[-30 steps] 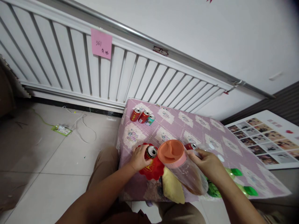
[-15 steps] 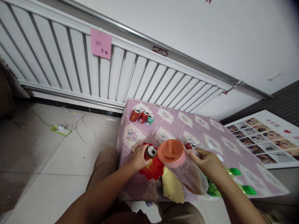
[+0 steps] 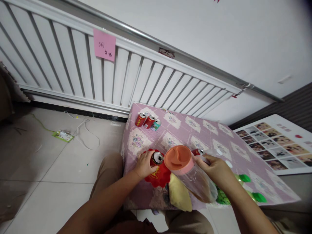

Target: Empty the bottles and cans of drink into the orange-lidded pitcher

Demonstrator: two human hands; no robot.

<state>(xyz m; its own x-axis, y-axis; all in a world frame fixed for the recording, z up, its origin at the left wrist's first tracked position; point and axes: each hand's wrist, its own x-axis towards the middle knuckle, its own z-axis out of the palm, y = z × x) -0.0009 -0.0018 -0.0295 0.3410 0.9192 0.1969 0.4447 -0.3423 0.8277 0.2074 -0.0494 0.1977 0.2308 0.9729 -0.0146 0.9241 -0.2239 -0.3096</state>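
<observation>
My left hand is wrapped round an open can, which is upright over a red scalloped dish. My right hand grips the handle of a clear pitcher with an orange lid. The pitcher is tilted, its lid close to the can's right side, and some brown liquid shows low in it. No stream of liquid can be made out. Below the lid lies a yellow cloth. Another red can is partly hidden behind the pitcher and my right hand.
Two red cans and a teal can stand at the back left of the flowered tablecloth. Green-capped bottles lie at the right. Behind are a white radiator and a photo board.
</observation>
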